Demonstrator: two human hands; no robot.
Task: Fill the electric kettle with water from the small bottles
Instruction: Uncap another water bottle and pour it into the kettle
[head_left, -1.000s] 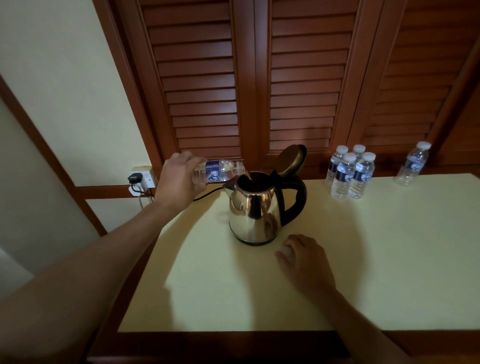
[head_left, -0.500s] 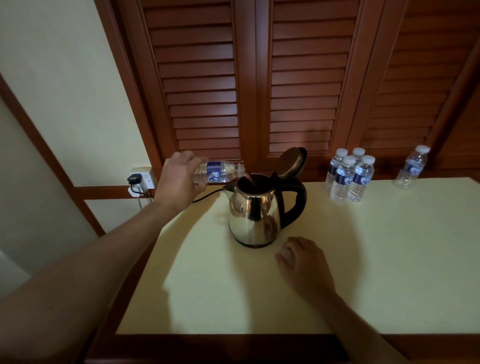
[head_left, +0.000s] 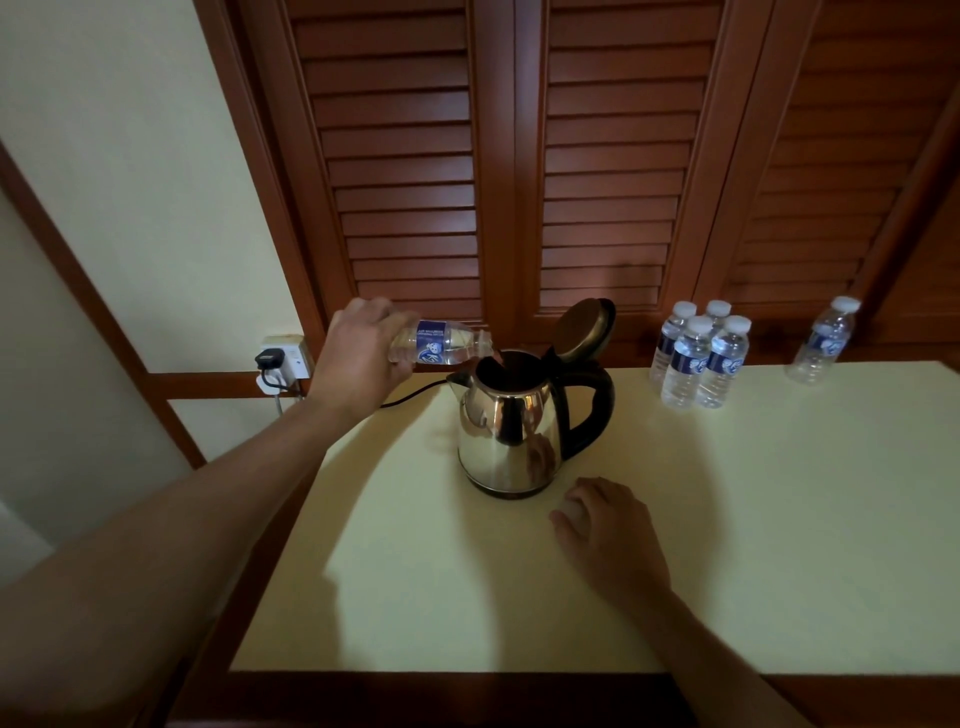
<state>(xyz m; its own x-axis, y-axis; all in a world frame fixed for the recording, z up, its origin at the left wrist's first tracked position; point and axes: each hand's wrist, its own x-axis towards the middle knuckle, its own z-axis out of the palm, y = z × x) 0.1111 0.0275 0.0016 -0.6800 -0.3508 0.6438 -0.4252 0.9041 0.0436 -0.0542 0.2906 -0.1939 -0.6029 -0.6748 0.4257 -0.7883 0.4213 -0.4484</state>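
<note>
Left hand (head_left: 363, 353) still grips the bottle (head_left: 441, 343) tipped level over the open kettle (head_left: 511, 431); right hand (head_left: 613, 530) stays curled round a white cap (head_left: 571, 512) just in front of it.

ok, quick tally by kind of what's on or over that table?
Water bottles: 6 (tilted bottle in left hand, cluster of four, lone bottle at far right)
Electric kettle: 1
White cap, apparently, in the right hand: 1
Total: 8

six small bottles (head_left: 687, 364), one kettle (head_left: 511, 431), one loose cap (head_left: 571, 510), one plug (head_left: 269, 358).
</note>
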